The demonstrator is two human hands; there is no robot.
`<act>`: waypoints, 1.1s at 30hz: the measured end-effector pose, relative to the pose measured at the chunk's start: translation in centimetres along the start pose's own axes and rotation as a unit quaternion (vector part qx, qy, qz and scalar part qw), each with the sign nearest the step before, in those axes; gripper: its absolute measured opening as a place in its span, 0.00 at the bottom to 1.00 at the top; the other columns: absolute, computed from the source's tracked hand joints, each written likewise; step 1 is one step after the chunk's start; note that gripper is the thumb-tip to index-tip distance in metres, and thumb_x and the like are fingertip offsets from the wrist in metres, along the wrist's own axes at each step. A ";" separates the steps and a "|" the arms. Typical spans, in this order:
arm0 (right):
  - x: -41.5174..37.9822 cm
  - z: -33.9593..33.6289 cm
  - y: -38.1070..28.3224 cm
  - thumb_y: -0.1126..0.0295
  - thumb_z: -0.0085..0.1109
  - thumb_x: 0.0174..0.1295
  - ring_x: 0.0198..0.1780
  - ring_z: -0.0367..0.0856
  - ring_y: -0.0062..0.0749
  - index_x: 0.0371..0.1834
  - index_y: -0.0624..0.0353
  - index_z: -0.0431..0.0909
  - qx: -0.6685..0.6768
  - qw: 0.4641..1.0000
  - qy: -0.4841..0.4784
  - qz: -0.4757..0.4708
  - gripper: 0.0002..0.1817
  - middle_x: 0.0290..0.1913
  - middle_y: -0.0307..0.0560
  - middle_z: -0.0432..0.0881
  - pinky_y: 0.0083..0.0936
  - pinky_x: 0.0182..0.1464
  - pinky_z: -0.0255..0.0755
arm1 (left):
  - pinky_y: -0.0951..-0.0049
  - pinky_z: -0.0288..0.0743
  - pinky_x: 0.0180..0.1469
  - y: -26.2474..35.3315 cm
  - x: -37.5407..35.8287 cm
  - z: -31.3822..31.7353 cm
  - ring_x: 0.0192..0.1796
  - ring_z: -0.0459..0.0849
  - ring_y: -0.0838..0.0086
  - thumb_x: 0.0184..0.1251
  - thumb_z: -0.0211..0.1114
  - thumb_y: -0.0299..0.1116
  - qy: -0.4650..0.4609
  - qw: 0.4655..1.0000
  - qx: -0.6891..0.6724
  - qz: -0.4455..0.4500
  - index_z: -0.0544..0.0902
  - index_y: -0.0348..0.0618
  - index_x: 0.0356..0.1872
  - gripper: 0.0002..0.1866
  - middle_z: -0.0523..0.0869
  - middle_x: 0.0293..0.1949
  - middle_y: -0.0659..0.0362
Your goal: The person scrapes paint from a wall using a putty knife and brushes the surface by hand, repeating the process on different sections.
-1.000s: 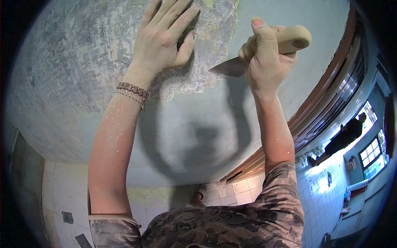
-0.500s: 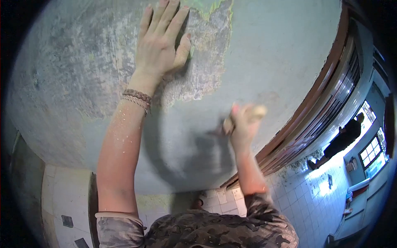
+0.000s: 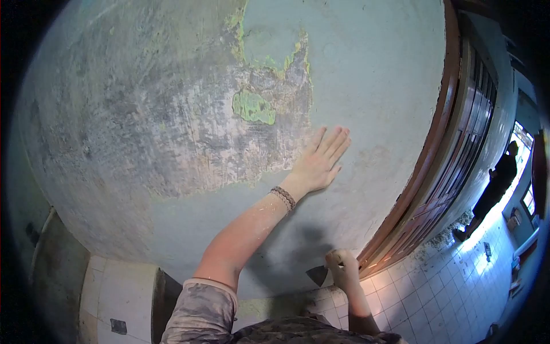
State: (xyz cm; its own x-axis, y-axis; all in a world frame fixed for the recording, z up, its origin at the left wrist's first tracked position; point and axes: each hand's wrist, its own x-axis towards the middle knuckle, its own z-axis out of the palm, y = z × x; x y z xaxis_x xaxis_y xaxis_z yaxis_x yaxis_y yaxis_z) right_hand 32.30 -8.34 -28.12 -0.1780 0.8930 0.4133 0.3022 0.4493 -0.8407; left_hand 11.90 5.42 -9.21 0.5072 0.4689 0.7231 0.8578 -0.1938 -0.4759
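Note:
My left hand (image 3: 318, 163) lies flat with fingers stretched out against the pale blue-green wall (image 3: 378, 86), at the right edge of a bare, scraped patch (image 3: 189, 137). Inside that patch an island of bright green paint (image 3: 253, 107) shows. Low down near the foot of the wall, my right hand (image 3: 344, 269) is closed around the handle of a scraper (image 3: 317, 276). Its dark, wedge-shaped blade points left, and the fingers hide most of the handle.
A brown wooden door frame (image 3: 421, 172) with slatted panels borders the wall on the right. Beyond it, a person (image 3: 498, 183) in dark clothes stands on the tiled floor (image 3: 441, 286) by a bright doorway. A white tiled block (image 3: 129, 286) stands at lower left.
My left hand has moved right and down, from the scraped patch onto the painted wall. My right hand has dropped lower with the scraper. The camera view has shifted.

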 end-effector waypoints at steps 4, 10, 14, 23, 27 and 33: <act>-1.3 -4.0 -3.3 0.55 0.61 0.71 0.30 0.82 0.24 0.28 0.61 0.83 -0.098 0.995 0.012 0.030 0.20 0.28 0.45 0.84 0.28 0.34 0.75 | 0.55 0.28 0.83 -5.0 2.9 -3.6 0.85 0.40 0.70 0.78 0.45 0.55 0.037 0.998 0.045 0.026 0.54 0.56 0.81 0.35 0.46 0.83 0.59; -2.7 -7.5 -1.5 0.61 0.61 0.73 0.26 0.83 0.25 0.44 0.65 0.81 0.037 0.988 -0.054 0.139 0.15 0.27 0.44 0.85 0.23 0.32 0.78 | 0.53 0.26 0.83 -16.9 8.1 -11.5 0.84 0.40 0.66 0.79 0.39 0.59 0.140 0.962 0.195 -0.128 0.52 0.62 0.82 0.34 0.46 0.83 0.56; -2.7 -9.5 -1.6 0.70 0.63 0.69 0.32 0.82 0.23 0.51 0.65 0.80 0.210 0.936 -0.182 0.218 0.12 0.37 0.43 0.83 0.23 0.36 0.81 | 0.50 0.25 0.82 -19.8 6.9 -12.8 0.84 0.38 0.60 0.80 0.34 0.61 0.219 0.930 0.177 -0.236 0.50 0.57 0.82 0.36 0.45 0.83 0.53; 0.5 -11.3 -0.3 0.73 0.57 0.71 0.33 0.81 0.27 0.57 0.63 0.75 0.294 0.926 -0.203 0.124 0.14 0.40 0.45 0.79 0.22 0.33 0.78 | 0.49 0.26 0.82 -12.1 4.3 -10.5 0.84 0.39 0.57 0.79 0.40 0.61 0.050 0.978 0.192 -0.071 0.52 0.55 0.82 0.37 0.48 0.83 0.56; 2.6 -9.9 -2.1 0.74 0.54 0.71 0.30 0.76 0.25 0.69 0.63 0.66 0.389 0.915 -0.092 0.049 0.23 0.41 0.44 0.77 0.23 0.26 0.74 | 0.56 0.27 0.84 -15.6 3.5 -12.5 0.84 0.42 0.73 0.78 0.41 0.63 -0.007 0.970 0.245 0.003 0.53 0.67 0.81 0.35 0.48 0.83 0.66; 10.3 -10.2 -7.7 0.76 0.54 0.68 0.29 0.75 0.19 0.66 0.68 0.66 0.338 0.932 -0.090 -0.097 0.23 0.37 0.41 0.76 0.15 0.24 0.69 | 0.48 0.27 0.83 -15.5 3.5 -11.5 0.84 0.42 0.61 0.73 0.46 0.68 0.113 0.957 0.228 -0.140 0.56 0.69 0.81 0.39 0.49 0.83 0.62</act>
State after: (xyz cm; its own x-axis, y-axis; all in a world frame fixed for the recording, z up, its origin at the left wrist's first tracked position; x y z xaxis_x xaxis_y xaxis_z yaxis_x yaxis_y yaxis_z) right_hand 37.72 -2.29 -13.82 -0.3403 0.7507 0.5663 -0.3996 0.4297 -0.8097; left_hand 1.31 0.11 6.44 0.3115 0.2382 0.9199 0.8640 0.3318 -0.3786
